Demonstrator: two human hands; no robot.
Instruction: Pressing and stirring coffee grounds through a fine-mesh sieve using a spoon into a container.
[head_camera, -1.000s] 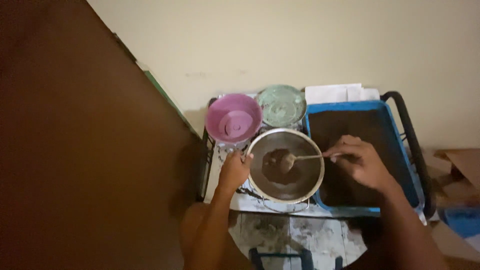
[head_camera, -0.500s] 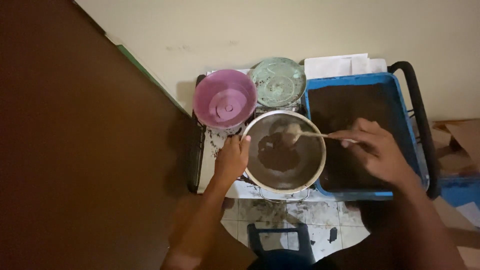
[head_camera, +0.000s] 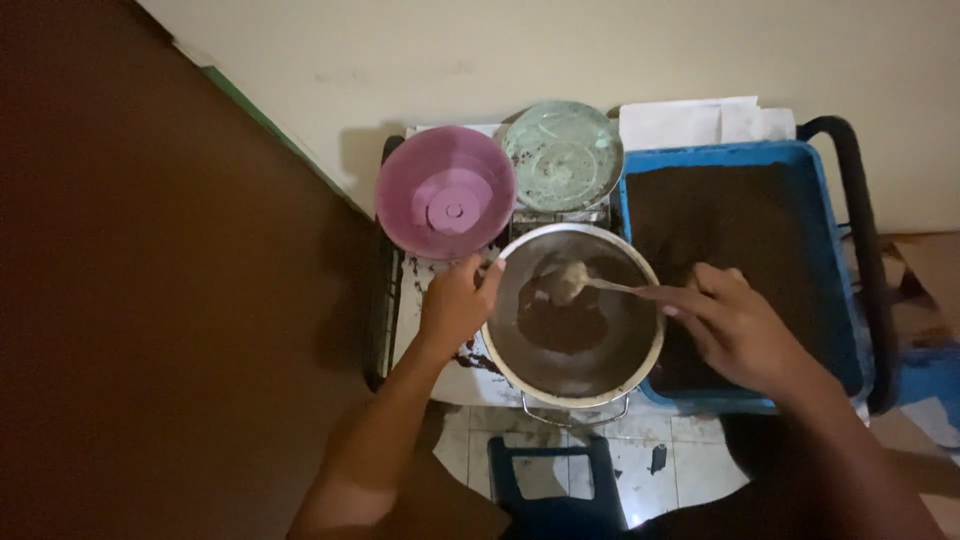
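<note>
Over the round metal pan (head_camera: 572, 315), the right hand (head_camera: 735, 330) has its fingers pinched closed on the handle end of a spoon (head_camera: 590, 284). The spoon's bowl sits inside the pan near the far wall, loaded with a pale lump. The left hand (head_camera: 455, 305) is closed on the pan's left rim, thumb tip at the rim edge, fingers wrapped on the outside.

The pan holds a patch of dark brown material at its centre; the rest of its floor shows grey metal. It rests on a small white, stained work surface (head_camera: 440, 370) with dark crumbs scattered near the left hand.

Just right of the pan, touching or nearly so, is a blue rectangular tray (head_camera: 838, 300) filled with dark soil-like material; the right wrist lies over its near left corner. Behind the pan stand a pink plastic bowl (head_camera: 445, 190) and a pale green dish (head_camera: 563, 153), side by side. White paper (head_camera: 700, 122) lies behind the tray. A black curved handle (head_camera: 860, 220) runs along the tray's right side. Tiled floor (head_camera: 690, 465) shows below.
</note>
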